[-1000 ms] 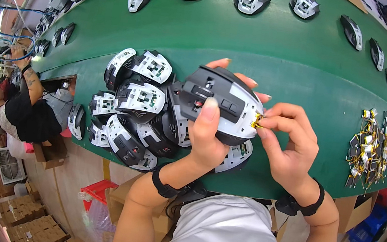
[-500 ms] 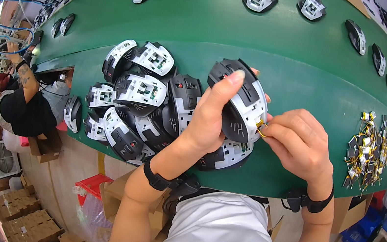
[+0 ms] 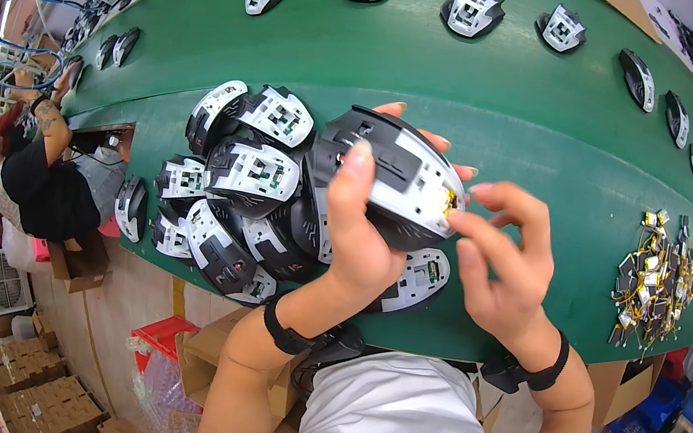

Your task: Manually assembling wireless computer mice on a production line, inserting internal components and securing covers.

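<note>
My left hand (image 3: pixel 363 228) grips a black and white computer mouse (image 3: pixel 410 177) above the bench, thumb on its near side and fingers behind. An opening at the mouse's right end shows something yellow, probably thin wires (image 3: pixel 446 200). My right hand (image 3: pixel 503 265) is at that end with its fingers apart, one fingertip against or very near the opening. I see nothing held between them. A heap of similar mice (image 3: pixel 254 170) lies left of my left hand, some overlapping. To the right lies a pile of small flat battery-like packs with yellow wires (image 3: pixel 654 282).
More mice (image 3: pixel 473 11) are spaced along the far part of the green bench (image 3: pixel 558 96). At the left, another person (image 3: pixel 41 182) works beside the bench. Cardboard boxes (image 3: pixel 60 398) and a red crate (image 3: pixel 162 334) are on the floor.
The held mouse has turned so its opening end points more to the right. My right hand's pinch at the yellow wires has loosened, and its fingers have spread. It has shifted left.
</note>
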{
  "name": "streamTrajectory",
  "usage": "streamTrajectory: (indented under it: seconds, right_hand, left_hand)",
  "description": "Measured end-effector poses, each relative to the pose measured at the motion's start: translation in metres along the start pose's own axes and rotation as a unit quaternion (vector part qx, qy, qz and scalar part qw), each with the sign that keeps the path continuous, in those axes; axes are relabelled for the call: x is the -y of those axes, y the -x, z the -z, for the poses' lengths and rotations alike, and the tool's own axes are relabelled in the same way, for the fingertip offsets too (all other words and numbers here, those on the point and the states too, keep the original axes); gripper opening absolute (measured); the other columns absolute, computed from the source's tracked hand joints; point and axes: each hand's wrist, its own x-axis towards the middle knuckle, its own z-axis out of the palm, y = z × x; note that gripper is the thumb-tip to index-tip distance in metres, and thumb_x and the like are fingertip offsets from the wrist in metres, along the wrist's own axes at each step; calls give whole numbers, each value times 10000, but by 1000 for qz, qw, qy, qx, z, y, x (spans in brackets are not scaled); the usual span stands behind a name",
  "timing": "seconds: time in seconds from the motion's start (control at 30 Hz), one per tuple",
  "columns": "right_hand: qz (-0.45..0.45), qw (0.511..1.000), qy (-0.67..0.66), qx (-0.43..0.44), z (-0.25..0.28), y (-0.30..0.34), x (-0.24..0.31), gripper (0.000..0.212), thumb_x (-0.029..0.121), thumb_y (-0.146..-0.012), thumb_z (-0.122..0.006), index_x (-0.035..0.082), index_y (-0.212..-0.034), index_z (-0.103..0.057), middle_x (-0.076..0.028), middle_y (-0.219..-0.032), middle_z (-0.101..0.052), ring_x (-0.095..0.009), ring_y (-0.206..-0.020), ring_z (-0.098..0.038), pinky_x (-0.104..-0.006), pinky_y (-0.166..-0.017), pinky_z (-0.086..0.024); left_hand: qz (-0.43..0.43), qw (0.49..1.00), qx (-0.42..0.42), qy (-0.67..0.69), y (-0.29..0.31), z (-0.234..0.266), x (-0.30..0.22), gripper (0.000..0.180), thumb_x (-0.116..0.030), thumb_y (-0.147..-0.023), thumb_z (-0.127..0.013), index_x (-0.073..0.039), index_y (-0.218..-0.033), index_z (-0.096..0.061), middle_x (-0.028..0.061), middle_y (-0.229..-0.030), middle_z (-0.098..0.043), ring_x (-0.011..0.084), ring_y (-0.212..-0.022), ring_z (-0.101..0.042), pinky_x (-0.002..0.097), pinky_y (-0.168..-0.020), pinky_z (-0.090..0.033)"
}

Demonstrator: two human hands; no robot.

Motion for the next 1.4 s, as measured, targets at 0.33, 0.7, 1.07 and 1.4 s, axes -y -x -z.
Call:
streamTrajectory:
  seconds: [0.33, 0.7, 1.07, 1.4]
  right_hand:
    - [59, 992, 95, 56, 1, 2, 4, 450, -91, -575, -613, 46, -997, -684, -71, -1097, -611, -256, -892, -563, -341, -722, -475]
    - [-146, 964, -208, 83, 24, -8, -12, 291, -39, -758, -565, -2, -1029, -665, -156, -1120, -589, -288, -981, -614, -362, -847, -500]
    - [-127, 975, -115, 143, 16, -32, -13, 731, 242, -751, -764, -13, -1344, -422, -223, -1320, -485, -368, -1214, -499, -418, -975, -437]
    - [-121, 955, 258, 78, -65, -126, -100, 611, 467, -750, -707, 39, -1154, -542, -181, -940, -641, -354, -900, -622, -425, -779, -500]
  left_hand:
    - [106, 992, -38, 62, -7, 9, -2, 549, -490, -924, -366, -30, -1197, -492, 194, -968, -624, 399, -856, -656, 480, -760, -548]
    - [91, 996, -5, 21, -5, -1, -4, 578, -461, -919, -367, 10, -1238, -469, 223, -1012, -616, 370, -874, -653, 449, -799, -540]
    - [-6, 972, 170, -161, -1, 15, 8, 680, -451, -947, -481, -4, -1416, -275, 166, -1415, -388, 230, -1260, -431, 363, -1019, -378]
    - [-114, 939, 148, -290, 12, 2, 9, 296, -146, -906, -513, -16, -1171, -509, 129, -1207, -567, 222, -1092, -574, 318, -842, -477]
